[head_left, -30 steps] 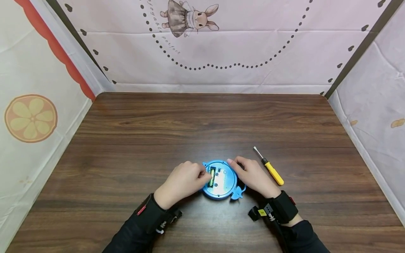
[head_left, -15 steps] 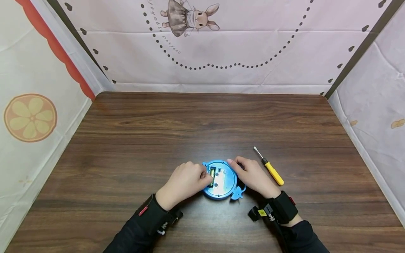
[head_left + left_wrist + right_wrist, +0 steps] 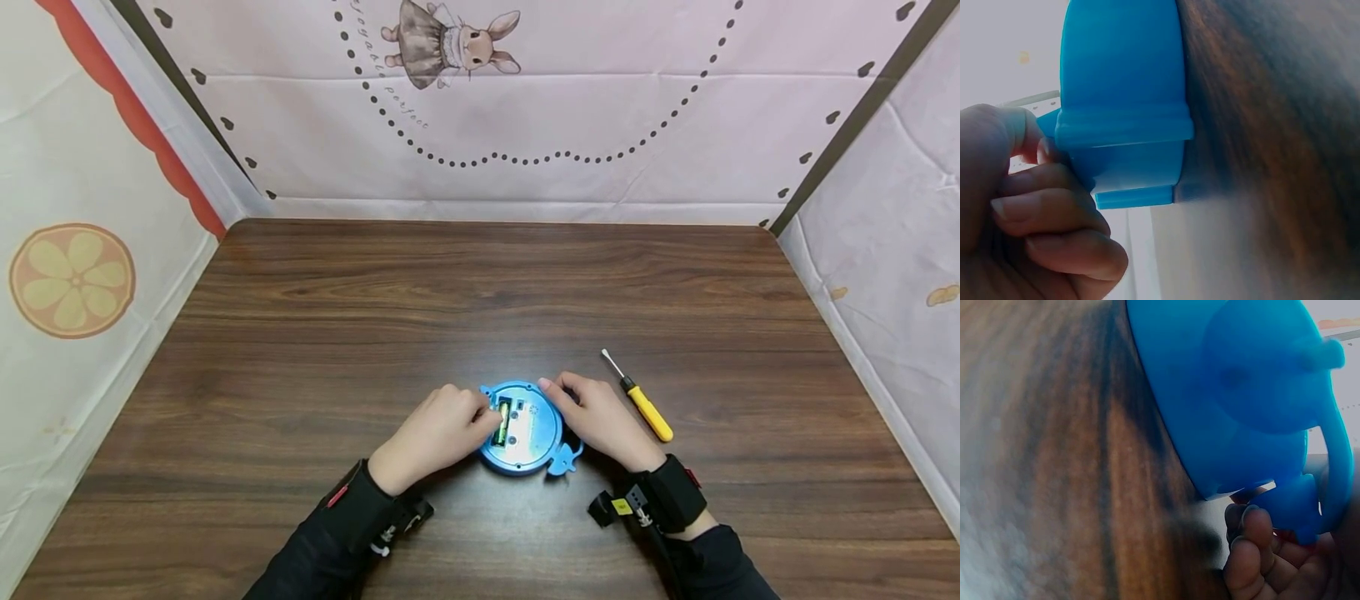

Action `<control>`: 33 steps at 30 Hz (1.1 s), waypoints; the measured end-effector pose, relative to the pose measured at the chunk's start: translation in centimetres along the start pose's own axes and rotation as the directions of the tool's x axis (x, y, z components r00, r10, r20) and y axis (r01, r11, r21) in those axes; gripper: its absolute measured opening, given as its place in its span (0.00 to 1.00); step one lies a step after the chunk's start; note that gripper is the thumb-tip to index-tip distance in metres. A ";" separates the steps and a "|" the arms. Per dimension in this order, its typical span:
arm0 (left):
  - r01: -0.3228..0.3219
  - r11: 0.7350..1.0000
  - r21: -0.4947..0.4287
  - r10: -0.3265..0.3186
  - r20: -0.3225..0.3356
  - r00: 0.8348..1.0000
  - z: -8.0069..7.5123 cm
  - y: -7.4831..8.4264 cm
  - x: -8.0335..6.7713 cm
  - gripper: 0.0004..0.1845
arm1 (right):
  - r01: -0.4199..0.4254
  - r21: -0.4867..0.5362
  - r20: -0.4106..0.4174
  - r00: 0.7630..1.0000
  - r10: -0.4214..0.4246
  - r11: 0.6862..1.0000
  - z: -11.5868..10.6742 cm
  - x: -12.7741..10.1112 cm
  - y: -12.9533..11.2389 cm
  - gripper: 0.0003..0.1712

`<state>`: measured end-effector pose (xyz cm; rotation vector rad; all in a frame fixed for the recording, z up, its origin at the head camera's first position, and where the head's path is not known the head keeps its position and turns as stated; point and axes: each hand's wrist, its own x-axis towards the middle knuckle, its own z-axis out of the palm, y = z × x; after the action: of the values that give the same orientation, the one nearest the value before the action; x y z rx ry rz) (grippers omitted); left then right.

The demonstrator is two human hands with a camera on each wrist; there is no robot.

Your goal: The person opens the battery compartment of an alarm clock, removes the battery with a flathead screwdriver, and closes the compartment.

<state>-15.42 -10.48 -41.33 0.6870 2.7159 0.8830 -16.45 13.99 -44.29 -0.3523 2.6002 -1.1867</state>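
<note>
A blue, round battery-powered device (image 3: 536,433) lies on the table with its back up. A blue mouse-shaped piece (image 3: 562,458) with a curved tail sticks out at its lower right. In its uncovered compartment sits a green battery (image 3: 504,423). My left hand (image 3: 442,429) reaches over the device's left side, thumb tip at the battery and the other fingers curled; I cannot tell whether it pinches the battery. In the left wrist view, thumb and index finger come together at the back face. My right hand (image 3: 600,417) holds the device's right rim, with fingers bent under the tail piece.
A screwdriver (image 3: 637,396) with a yellow handle lies right of the right hand, tip pointing away. The brown wooden table (image 3: 420,292) is bordered by printed white cloth walls (image 3: 570,108) at the back and both sides. Both wrists wear black camera bands.
Almost nothing differs. The left thumb shifts slightly at the battery, and a little more of the battery shows now than half a second ago. The right hand and device stay put.
</note>
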 end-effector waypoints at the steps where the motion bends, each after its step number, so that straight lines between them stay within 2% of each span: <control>1: 0.003 1.000 -0.016 -0.003 0.007 1.000 0.0 -0.1 0.0 0.23 | 0.000 0.000 0.000 1.000 0.000 1.000 0.0 0.0 0.0 0.20; 6: 0.017 0.997 -0.078 -0.014 0.038 0.999 -0.1 -0.5 0.1 0.22 | -0.007 0.001 0.000 1.000 0.007 1.000 0.0 0.0 0.0 0.20; 9: 0.004 0.997 -0.078 -0.002 0.026 1.000 -0.3 -0.5 0.1 0.21 | -0.008 0.003 -0.001 1.000 0.008 1.000 0.0 0.0 0.0 0.20; 12: -0.011 0.997 -0.083 0.009 -0.032 0.999 -0.7 -0.7 0.1 0.19 | -0.006 0.006 0.001 1.000 0.006 1.000 0.0 0.0 0.1 0.21; 15: -0.001 0.995 -0.098 -0.011 -0.114 0.993 -1.4 -1.2 0.0 0.17 | -0.002 0.010 0.003 1.000 0.002 1.000 0.0 0.0 0.1 0.21; 18: 0.041 0.993 -0.109 -0.060 -0.179 0.982 -2.3 -2.2 0.1 0.17 | -0.001 0.014 0.004 1.000 0.001 1.000 0.0 -0.1 0.2 0.22; 21: 0.097 0.992 -0.085 -0.113 -0.204 0.973 -3.0 -3.6 0.1 0.18 | -0.002 0.015 0.005 1.000 0.002 1.000 0.0 0.0 0.1 0.22; 24: 0.140 0.989 -0.041 -0.145 -0.188 0.972 -3.4 -5.2 0.1 0.18 | -0.006 0.014 0.004 1.000 0.006 1.000 0.0 0.0 0.1 0.21; 27: 0.159 0.987 -0.018 -0.160 -0.139 0.977 -3.6 -6.4 0.3 0.18 | -0.008 0.011 0.003 1.000 0.008 1.000 0.0 0.0 0.1 0.21; 33: 0.177 0.984 -0.006 -0.177 -0.067 0.982 -3.7 -7.6 0.3 0.18 | -0.007 0.007 -0.002 1.000 0.007 1.000 0.0 0.0 0.1 0.21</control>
<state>-19.67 -17.62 -42.94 0.4138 2.7828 0.8785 -16.44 14.03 -44.37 -0.3406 2.5959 -1.1944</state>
